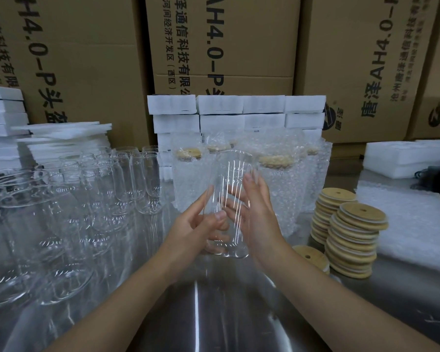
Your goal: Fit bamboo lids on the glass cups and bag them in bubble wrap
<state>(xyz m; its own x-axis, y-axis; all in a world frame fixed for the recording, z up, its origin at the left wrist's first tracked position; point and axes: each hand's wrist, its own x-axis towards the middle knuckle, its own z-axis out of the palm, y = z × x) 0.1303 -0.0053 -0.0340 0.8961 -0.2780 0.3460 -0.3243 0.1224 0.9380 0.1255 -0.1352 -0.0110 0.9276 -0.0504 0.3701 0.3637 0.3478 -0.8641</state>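
Both hands, left hand (200, 224) and right hand (258, 212), clasp one lidless glass cup (230, 199) upright above the table's near edge; its clear walls blur against fingers behind.

Dim, even light; glare streaks the steel table (196, 313); edges bow; hands motion-blurred.

I see a steel table (196, 313). Glass cups (61, 224) crowd nine o'clock, bagged cups (277, 179) stand at twelve, lid stacks (353, 237) and bubble wrap (412, 224) lie at three.
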